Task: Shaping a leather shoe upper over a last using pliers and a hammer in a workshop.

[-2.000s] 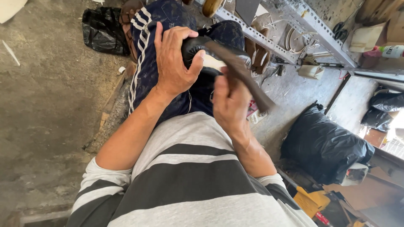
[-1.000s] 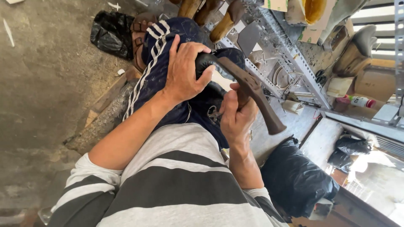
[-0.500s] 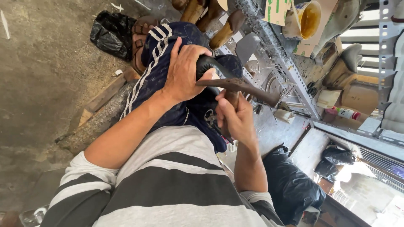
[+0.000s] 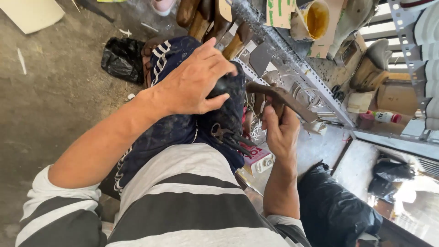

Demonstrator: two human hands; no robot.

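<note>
A dark shoe [image 4: 226, 87] is held down on the lap, over the knee covered by dark blue trousers with white side stripes [image 4: 160, 59]. It is covered by the left hand [image 4: 194, 82], whose fingers are spread and curled over its top so that only a small black part of it is seen between thumb and fingers; the grip of this hand is closed on the shoe. A brown wooden-handled tool [image 4: 281, 98], probably a hammer, is held by the right hand [image 4: 280, 132], the fingers being wrapped fully round the handle, which slants up and to the right; its head end lies just beside the shoe, and whether the two are touching cannot be told. A pair of dark metal pincers [image 4: 231, 137] is seen lying on the lap below the shoe, between the two hands. A small red and white box [image 4: 257, 158] is placed just beneath the pincers.

A metal shelf rack [image 4: 292, 64] strewn with pale scraps is seen to the right, and brown wooden shoe lasts [image 4: 201, 20] are lined up near its upper end. A cup of yellow glue [image 4: 313, 18] is set on the rack. A black plastic bag [image 4: 121, 59] lies on the concrete floor [image 4: 55, 91] beyond the knee, and another black bag [image 4: 334, 210] is seen beside the right elbow
</note>
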